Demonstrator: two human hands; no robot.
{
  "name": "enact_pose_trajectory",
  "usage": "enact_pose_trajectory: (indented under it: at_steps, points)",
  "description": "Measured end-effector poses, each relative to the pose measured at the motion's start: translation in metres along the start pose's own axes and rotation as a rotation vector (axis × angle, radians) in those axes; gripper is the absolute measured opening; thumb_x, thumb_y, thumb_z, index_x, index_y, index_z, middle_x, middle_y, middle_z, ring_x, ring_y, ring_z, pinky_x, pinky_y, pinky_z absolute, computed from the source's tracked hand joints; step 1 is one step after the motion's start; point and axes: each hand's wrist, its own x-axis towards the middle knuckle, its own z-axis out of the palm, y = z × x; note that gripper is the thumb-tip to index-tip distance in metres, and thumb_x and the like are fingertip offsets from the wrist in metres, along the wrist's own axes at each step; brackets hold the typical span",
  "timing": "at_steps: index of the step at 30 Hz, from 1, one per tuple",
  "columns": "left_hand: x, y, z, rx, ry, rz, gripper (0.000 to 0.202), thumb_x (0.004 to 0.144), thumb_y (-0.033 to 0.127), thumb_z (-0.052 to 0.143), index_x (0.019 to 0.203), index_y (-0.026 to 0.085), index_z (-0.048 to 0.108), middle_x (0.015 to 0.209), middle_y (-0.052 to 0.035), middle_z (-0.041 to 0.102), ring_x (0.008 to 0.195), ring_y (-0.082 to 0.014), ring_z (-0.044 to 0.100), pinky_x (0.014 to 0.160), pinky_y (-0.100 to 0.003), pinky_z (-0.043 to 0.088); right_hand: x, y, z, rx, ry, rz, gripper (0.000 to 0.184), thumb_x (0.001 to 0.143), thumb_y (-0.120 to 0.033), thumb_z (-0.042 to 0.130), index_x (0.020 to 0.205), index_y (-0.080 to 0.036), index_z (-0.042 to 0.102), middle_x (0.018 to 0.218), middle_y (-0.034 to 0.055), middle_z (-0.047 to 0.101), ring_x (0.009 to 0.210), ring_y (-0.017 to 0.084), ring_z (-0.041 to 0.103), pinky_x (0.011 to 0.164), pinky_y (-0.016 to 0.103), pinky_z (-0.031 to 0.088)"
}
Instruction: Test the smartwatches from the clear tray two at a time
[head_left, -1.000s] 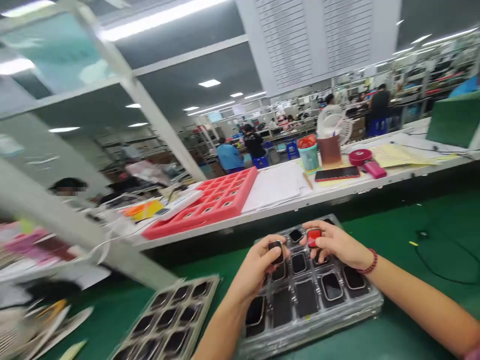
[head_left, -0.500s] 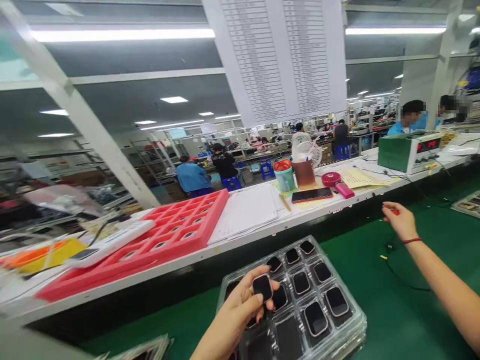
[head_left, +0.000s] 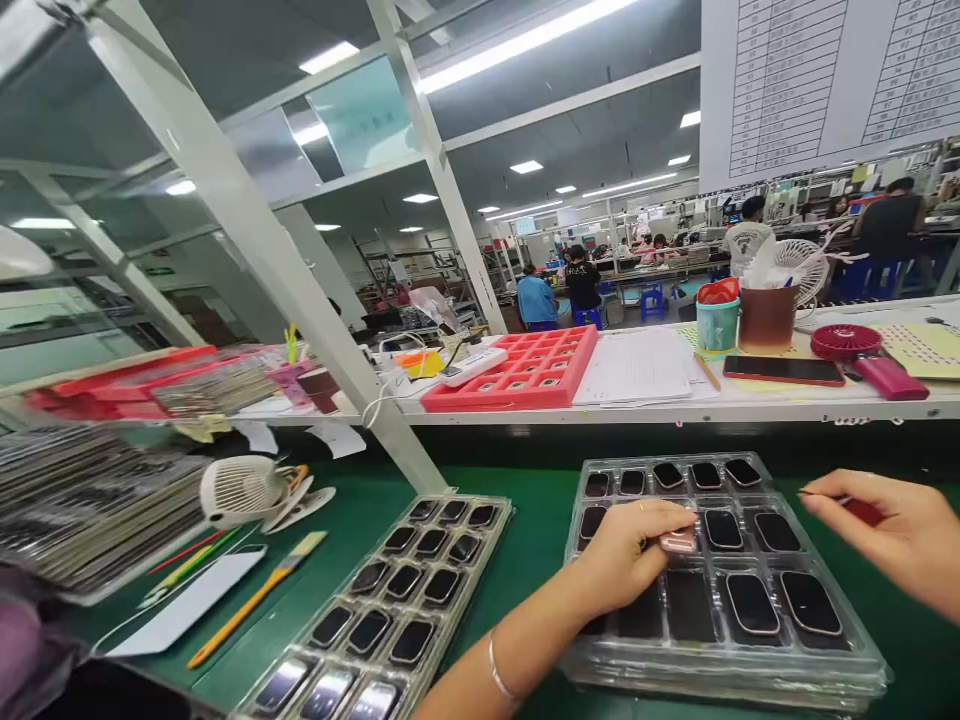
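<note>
My left hand [head_left: 634,545] pinches a pinkish smartwatch body [head_left: 679,541] by its edges, its screen turned out of sight. It is held over a clear plastic tray [head_left: 720,655], the top one of a stack. Several dark-screened watch bodies [head_left: 752,603] sit in the tray's pockets, and one front pocket [head_left: 691,605] holds no watch. To the right of the stack, my right hand [head_left: 896,530] is closed, thumb and forefinger nearly together. A small red thing [head_left: 864,511] shows inside its curled fingers; its kind cannot be made out.
Another filled watch tray [head_left: 405,580] lies to the left on the green mat. Beyond it are a brush [head_left: 259,600], a white fan [head_left: 240,490] and stacked trays [head_left: 90,510]. A white shelf [head_left: 645,411] behind carries a red foam tray [head_left: 510,400], papers and a phone [head_left: 784,371].
The view has swung left, bringing the second tray and brush into sight. My left hand has turned the watch, hiding its screen. My right hand has come closer to the tray stack.
</note>
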Motion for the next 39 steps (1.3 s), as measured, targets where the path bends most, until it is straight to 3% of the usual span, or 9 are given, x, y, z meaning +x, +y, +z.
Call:
enact_pose_trajectory:
  at_steps: [2,6,12,15,18,22,27,34,39]
  points:
    - [-0.002,0.0,0.0,0.038,-0.01,0.028,0.038,0.081,0.005,0.052,0.114,0.017,0.068,0.111,-0.011,0.072,0.103,-0.0192,0.067,0.091,-0.031,0.052,0.006,-0.035,0.012,0.04,-0.169,-0.078,0.026,0.09,-0.045,0.053,0.082,-0.026,0.069,0.077,0.0009,0.071,0.063,0.017,0.064,0.058,0.026,0.05]
    - [-0.004,0.001,0.0,0.055,-0.004,0.026,0.046,0.079,0.003,0.052,0.12,0.019,0.064,0.114,-0.0097,0.071,0.105,-0.0198,0.066,0.092,-0.032,0.051,0.009,-0.065,0.032,-0.085,-0.265,-0.208,0.022,0.092,-0.031,0.048,0.078,-0.023,0.065,0.069,-0.0001,0.067,0.058,0.016,0.059,0.056,0.027,0.042]
    - [-0.007,0.004,0.001,-0.177,0.017,-0.124,0.046,0.083,0.009,0.054,0.127,0.02,0.058,0.104,-0.0094,0.072,0.094,-0.0203,0.068,0.089,-0.035,0.051,0.009,-0.061,0.039,-0.02,-0.342,-0.183,0.021,0.09,-0.03,0.05,0.076,-0.024,0.064,0.069,-0.0002,0.066,0.06,0.018,0.059,0.056,0.027,0.042]
    - [-0.004,0.007,-0.003,-0.419,0.04,-0.245,0.023,0.085,0.019,0.057,0.106,0.018,0.067,0.1,-0.0103,0.07,0.086,-0.0193,0.067,0.077,-0.031,0.051,0.014,-0.057,0.035,0.211,-0.327,-0.06,0.027,0.092,-0.04,0.05,0.078,-0.023,0.066,0.072,0.0016,0.067,0.063,0.019,0.06,0.057,0.027,0.046]
    - [-0.001,0.01,-0.01,-0.403,0.159,-0.221,0.011,0.078,0.024,0.069,0.086,0.016,0.07,0.101,-0.0096,0.063,0.092,-0.0194,0.06,0.077,-0.029,0.046,0.019,-0.058,0.035,0.396,-0.374,0.013,0.03,0.09,-0.046,0.052,0.082,-0.022,0.067,0.085,0.0046,0.069,0.064,0.019,0.061,0.055,0.027,0.048]
    - [0.002,0.005,-0.014,-0.497,0.193,-0.264,0.018,0.073,0.028,0.074,0.083,0.016,0.067,0.083,-0.005,0.061,0.078,-0.0155,0.057,0.071,-0.027,0.042,0.023,-0.067,0.043,0.436,-0.46,-0.055,0.028,0.09,-0.044,0.056,0.074,-0.022,0.066,0.1,0.0075,0.071,0.097,0.026,0.064,0.08,0.033,0.051]
    - [0.002,-0.002,-0.01,-0.738,0.198,-0.363,0.028,0.069,0.026,0.078,0.082,0.017,0.056,0.102,-0.0078,0.063,0.087,-0.0196,0.064,0.078,-0.032,0.046,0.021,-0.082,0.05,0.396,-0.493,-0.103,0.029,0.09,-0.042,0.054,0.071,-0.022,0.061,0.103,0.0099,0.072,0.105,0.029,0.063,0.088,0.039,0.049]
    - [-0.005,0.007,-0.012,-0.089,0.219,-0.263,0.008,0.076,0.015,0.065,0.083,0.019,0.064,0.089,-0.0054,0.064,0.082,-0.0177,0.057,0.065,-0.026,0.041,0.013,-0.088,0.049,0.436,-0.504,-0.119,0.027,0.089,-0.042,0.056,0.073,-0.023,0.064,0.111,0.0097,0.071,0.102,0.029,0.064,0.086,0.039,0.051]
    - [-0.009,0.015,-0.012,-0.126,0.201,-0.127,0.008,0.079,0.013,0.06,0.084,0.018,0.06,0.093,-0.0069,0.066,0.085,-0.0183,0.06,0.074,-0.029,0.046,0.016,-0.073,0.046,0.312,-0.376,-0.115,0.024,0.091,-0.041,0.052,0.082,-0.024,0.066,0.093,0.0067,0.071,0.082,0.024,0.066,0.069,0.033,0.052]
